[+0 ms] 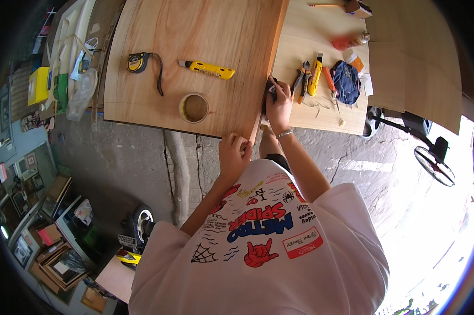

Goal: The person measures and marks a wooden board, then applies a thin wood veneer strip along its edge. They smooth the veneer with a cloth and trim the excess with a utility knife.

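A large wooden panel (221, 31) with a reddish-brown grain lies in front of me, its right side edge facing the lighter tabletop. My left hand (234, 155) is closed at the panel's near right corner, its fingers curled over the edge. Against the right side edge, my right hand (280, 107) grips a small black object (271, 89), mostly covered by the fingers, so its kind is unclear. On the panel lie a yellow utility knife (211, 69), a yellow and black tape measure (137, 62) with a black strap, and a roll of tape (195, 108).
On the light tabletop (300, 50) to the right are pliers (301, 81), another yellow utility knife (316, 76), an orange-handled tool (329, 80), a dark blue cloth (346, 83) and a reddish bottle (350, 40). A fan (434, 163) stands right; a motorbike wheel (142, 220) shows lower left.
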The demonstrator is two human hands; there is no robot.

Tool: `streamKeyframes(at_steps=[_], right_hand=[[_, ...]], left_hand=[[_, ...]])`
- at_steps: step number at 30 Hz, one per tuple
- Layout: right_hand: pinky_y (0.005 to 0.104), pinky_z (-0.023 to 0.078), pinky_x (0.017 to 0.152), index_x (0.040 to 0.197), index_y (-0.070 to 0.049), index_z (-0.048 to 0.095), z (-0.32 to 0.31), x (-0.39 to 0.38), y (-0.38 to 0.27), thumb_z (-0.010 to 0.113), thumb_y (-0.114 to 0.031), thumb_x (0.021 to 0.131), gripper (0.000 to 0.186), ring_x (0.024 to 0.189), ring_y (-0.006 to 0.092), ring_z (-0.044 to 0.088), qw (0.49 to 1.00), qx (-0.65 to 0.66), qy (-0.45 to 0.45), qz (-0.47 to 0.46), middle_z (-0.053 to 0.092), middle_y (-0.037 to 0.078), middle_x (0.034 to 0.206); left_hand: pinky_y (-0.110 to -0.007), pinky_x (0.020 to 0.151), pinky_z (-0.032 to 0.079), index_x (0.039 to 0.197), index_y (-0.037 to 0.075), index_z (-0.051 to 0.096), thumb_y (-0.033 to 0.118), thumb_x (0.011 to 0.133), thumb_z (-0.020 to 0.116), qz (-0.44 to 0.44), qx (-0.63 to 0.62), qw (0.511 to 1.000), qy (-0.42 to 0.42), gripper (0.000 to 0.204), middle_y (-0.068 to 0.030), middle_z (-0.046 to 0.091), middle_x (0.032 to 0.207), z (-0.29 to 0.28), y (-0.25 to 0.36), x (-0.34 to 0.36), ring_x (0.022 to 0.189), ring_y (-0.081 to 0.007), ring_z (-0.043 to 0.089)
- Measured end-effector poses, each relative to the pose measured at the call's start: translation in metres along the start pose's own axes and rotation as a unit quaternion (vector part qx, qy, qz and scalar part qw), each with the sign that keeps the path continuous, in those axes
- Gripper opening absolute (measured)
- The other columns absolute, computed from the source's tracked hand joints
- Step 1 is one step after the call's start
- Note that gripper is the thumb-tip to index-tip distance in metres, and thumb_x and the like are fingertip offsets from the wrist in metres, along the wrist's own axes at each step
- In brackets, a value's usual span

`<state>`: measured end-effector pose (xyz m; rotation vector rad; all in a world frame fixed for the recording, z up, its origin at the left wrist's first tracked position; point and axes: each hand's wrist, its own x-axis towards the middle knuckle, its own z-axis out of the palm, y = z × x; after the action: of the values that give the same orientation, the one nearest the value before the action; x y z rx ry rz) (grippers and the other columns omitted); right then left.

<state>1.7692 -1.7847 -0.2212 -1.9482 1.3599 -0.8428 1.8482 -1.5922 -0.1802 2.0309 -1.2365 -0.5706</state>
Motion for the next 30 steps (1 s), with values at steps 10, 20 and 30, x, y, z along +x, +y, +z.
streamKeyframes(at_steps=[10,20,30], right_hand=[[0.0453,0.056,0.083,0.123,-0.014,0.074,0.024,0.147,0.033,0.065,-0.005,0.087,0.038,0.096,0.0369,0.068,0.999,-0.036,0.026,-0.02,0.065,0.015,0.112],[0.0468,0.056,0.086,0.12,-0.016,0.075,0.045,0.32,0.075,0.065,-0.013,0.088,0.034,0.101,0.038,0.067,0.995,-0.043,0.052,-0.079,0.067,0.015,0.113],[0.0503,0.056,0.076,0.109,-0.012,0.073,0.055,0.428,0.092,0.062,-0.01,0.091,0.021,0.088,0.0414,0.068,0.991,-0.008,0.062,-0.116,0.068,0.018,0.105]], left_hand=[[-0.054,0.105,0.039,0.091,0.009,0.065,0.015,0.088,0.072,-0.078,0.08,0.993,0.047,0.01,-0.0162,0.052,0.137,0.001,0.022,-0.003,0.132,-0.0428,0.047],[-0.052,0.108,0.041,0.093,0.006,0.066,0.009,0.088,0.073,-0.146,0.112,0.983,0.025,0.009,-0.0185,0.053,0.143,0.005,0.034,0.0,0.138,-0.0425,0.047],[-0.05,0.113,0.039,0.093,0.004,0.067,0.006,0.088,0.074,-0.224,0.098,0.97,0.015,0.008,-0.0192,0.054,0.145,0.006,0.048,0.005,0.142,-0.0435,0.044]])
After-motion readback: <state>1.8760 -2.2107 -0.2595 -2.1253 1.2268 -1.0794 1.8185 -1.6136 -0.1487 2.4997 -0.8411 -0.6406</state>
